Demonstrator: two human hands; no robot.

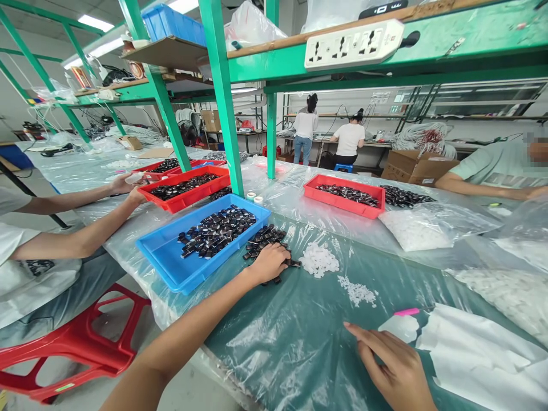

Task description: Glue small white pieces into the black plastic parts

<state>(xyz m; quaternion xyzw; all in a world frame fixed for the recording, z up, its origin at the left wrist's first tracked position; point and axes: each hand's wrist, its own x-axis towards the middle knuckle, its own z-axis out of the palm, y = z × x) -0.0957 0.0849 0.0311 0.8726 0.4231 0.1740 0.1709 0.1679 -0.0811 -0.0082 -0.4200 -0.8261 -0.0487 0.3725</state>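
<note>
Left hand point(270, 264) curls over the black pieces point(264, 235), heaped just right of the blue tray point(162, 249); I cannot tell whether it pinches one. White pieces point(317, 260) lie just to its right. Right hand point(396, 365), fingers loosely apart, sits farther off. Tray axis: near-left to far-right. I read no brand; power-strip point(353, 45) print is too small.

Near tray point(159, 251): on the table point(295, 348), parts point(218, 231) heaped in it.
Loose parts point(266, 235): just right of the near tray, left hand point(269, 264) upon them.
Bits: larger heap point(319, 260) right of the near tray, past the loose parts; smaller heap point(357, 291) farther right.
Right hand point(391, 365): well right of the near tray.
Far tray point(340, 201): behind and right of the near tray.
Stool point(85, 351): left of the near tray, on the floor.
</note>
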